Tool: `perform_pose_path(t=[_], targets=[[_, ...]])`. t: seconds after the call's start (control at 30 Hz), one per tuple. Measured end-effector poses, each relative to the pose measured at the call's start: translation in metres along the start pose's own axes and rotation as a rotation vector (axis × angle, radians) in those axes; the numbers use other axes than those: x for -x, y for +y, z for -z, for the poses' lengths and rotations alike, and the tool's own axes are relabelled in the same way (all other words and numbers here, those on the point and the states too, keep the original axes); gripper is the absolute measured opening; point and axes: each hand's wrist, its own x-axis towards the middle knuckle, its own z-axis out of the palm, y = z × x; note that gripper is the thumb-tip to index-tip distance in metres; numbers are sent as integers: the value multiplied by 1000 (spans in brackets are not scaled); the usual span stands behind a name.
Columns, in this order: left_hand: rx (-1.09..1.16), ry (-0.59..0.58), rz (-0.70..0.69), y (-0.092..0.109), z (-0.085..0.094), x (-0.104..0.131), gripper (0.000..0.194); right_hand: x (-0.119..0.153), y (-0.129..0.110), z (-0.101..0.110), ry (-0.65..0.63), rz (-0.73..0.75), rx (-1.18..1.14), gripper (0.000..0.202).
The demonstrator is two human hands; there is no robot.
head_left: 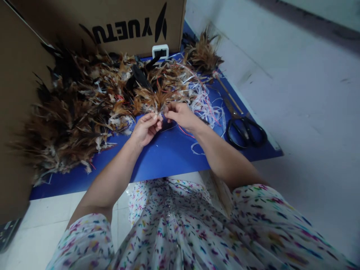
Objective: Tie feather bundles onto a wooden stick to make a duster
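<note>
Between my hands, above the blue tabletop (168, 157), a small bunch of brown feathers (155, 98) fans upward and away from me. My left hand (146, 127) pinches its pale base between thumb and fingers. On the other side of that base, my right hand (180, 114) is closed with thumb and forefinger together; what lies in its pinch is too small to make out. Tangled white and red plastic strips (206, 105) lie just right of my right hand. A large heap of brown and black feathers (75, 112) spreads to the left and behind.
Black-handled scissors (246, 132) lie at the right edge of the table. Near them a thin stick (229, 92) ends in a tuft of feathers (205, 54). A small white device (160, 51) stands before a cardboard box (135, 26). Another cardboard panel (19, 112) borders the left side.
</note>
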Motion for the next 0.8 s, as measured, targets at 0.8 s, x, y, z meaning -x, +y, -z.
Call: perform_pose_path(t=[0.8], targets=[[29,41,20,-3,4,-8,18,1,-4,-6,84,-67,-137,13]])
